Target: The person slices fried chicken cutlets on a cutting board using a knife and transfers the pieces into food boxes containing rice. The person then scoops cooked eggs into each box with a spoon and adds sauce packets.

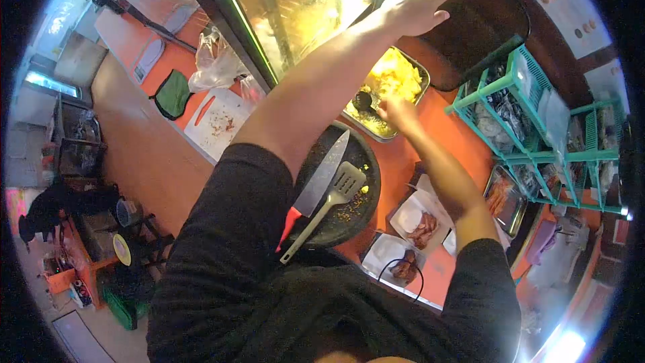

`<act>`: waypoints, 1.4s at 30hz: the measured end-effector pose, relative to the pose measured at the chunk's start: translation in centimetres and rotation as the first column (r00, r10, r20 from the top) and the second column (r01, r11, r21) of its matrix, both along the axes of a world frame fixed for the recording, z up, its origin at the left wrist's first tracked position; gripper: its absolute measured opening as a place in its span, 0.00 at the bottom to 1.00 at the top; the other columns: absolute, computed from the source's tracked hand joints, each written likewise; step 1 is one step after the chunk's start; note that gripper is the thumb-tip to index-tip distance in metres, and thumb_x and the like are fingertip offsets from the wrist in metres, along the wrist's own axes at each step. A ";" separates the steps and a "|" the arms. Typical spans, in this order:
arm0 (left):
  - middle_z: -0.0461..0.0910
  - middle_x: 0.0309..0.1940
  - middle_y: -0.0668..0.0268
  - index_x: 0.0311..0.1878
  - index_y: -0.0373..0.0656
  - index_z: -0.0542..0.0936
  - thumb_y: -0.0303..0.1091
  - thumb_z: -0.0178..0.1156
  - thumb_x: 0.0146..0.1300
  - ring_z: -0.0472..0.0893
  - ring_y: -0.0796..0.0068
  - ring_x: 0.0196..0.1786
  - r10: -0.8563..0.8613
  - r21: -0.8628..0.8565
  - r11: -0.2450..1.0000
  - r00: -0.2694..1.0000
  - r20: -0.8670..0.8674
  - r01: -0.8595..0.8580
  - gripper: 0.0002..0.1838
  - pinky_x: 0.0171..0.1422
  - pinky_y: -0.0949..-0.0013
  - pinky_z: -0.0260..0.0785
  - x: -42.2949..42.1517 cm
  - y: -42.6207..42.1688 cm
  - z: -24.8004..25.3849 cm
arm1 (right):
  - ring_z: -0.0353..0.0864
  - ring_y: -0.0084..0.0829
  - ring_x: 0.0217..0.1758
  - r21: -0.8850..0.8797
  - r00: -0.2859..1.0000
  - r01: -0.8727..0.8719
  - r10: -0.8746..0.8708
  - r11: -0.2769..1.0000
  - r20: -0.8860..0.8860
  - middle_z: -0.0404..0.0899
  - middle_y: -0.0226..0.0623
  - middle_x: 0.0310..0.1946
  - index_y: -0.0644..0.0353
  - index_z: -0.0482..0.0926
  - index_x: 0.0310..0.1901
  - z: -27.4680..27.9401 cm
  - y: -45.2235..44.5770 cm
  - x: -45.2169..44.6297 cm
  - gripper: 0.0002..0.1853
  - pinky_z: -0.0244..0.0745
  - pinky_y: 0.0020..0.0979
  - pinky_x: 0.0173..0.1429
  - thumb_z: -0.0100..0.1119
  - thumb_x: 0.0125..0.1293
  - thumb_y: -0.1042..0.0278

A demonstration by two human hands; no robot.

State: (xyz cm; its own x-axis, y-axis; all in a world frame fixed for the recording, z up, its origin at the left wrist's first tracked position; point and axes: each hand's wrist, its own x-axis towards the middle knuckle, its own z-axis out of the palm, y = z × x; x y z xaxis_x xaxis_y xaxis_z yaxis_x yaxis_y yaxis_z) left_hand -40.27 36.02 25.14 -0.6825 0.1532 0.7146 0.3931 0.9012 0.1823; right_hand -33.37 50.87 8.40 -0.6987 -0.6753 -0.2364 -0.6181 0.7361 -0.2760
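My left hand (418,8) is stretched far forward, fingers spread and holding nothing, beside the brightly lit glass cabinet (269,20). Below it, my right hand (399,114) is closed at a black spoon (363,100) over a metal tray (422,97) of yellow food (396,74). Nearer my body, a round black board (322,232) bears a large knife (326,171) with a red handle and a grey slotted spatula (347,183). Yellow and brown crumbs lie around the spatula head. My left forearm hides part of the cabinet and counter.
Two open white boxes with browned meat (422,230) (403,269) sit at the right on the orange counter (390,165). Green baskets (517,128) stand farther right. A white cutting board (218,121), plastic bags (213,57) and a green cloth (173,94) lie left.
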 end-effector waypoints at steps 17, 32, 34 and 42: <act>0.70 0.62 0.51 0.60 0.35 0.72 0.34 0.51 0.69 0.69 0.56 0.66 0.067 0.688 0.610 0.890 0.450 -0.393 0.20 0.70 0.58 0.58 44.5 -6.9 -5.9 | 0.81 0.47 0.34 -0.454 0.963 -0.081 -0.047 0.887 -0.264 0.80 0.49 0.29 0.64 0.78 0.39 -2.0 -1.9 -1.6 0.11 0.75 0.41 0.40 0.53 0.63 0.64; 0.71 0.62 0.53 0.62 0.35 0.71 0.29 0.48 0.71 0.73 0.61 0.62 0.378 0.579 0.408 0.707 0.597 -0.706 0.18 0.65 0.61 0.65 57.4 -9.2 -5.7 | 0.81 0.44 0.38 0.071 0.794 -0.466 0.453 0.882 -0.404 0.77 0.41 0.36 0.60 0.79 0.30 -2.3 -5.1 -1.5 0.06 0.77 0.43 0.40 0.51 0.57 0.74; 0.71 0.62 0.54 0.62 0.35 0.71 0.29 0.48 0.71 0.73 0.61 0.61 0.387 0.589 0.401 0.712 0.586 -0.702 0.18 0.65 0.61 0.65 58.0 -9.3 -5.8 | 0.81 0.46 0.40 0.132 0.844 -0.424 0.444 0.896 -0.300 0.78 0.42 0.36 0.60 0.80 0.29 -3.2 -4.9 -0.4 0.07 0.76 0.44 0.42 0.50 0.57 0.73; 0.74 0.58 0.56 0.63 0.35 0.70 0.31 0.47 0.71 0.75 0.64 0.59 0.423 0.596 0.325 0.676 0.603 -0.734 0.19 0.64 0.62 0.66 61.7 -9.4 -6.3 | 0.79 0.48 0.37 -0.256 0.902 -0.430 0.418 0.866 -0.104 0.79 0.45 0.31 0.61 0.83 0.33 -0.1 -0.6 0.6 0.07 0.75 0.41 0.41 0.54 0.58 0.74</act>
